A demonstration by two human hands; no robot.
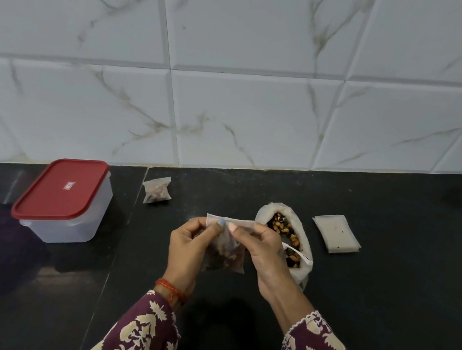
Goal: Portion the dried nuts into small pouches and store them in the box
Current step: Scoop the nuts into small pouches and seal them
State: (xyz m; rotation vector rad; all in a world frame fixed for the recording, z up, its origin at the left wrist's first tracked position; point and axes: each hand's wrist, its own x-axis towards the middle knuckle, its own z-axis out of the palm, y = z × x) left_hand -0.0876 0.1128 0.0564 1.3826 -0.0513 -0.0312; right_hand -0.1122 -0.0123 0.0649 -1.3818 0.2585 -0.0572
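Both hands' fingers (221,223) curled, pinching.

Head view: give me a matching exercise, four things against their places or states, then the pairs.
Things:
1. box
2. filled pouch
3. empty pouches
4. held pouch

Places or states:
A. stacked flat, right of the nut bag
B. lying near the wall
C. gripped at its top edge by both hands
D. closed with a red lid, at the left

Pairs: 1-D, 2-B, 3-A, 4-C
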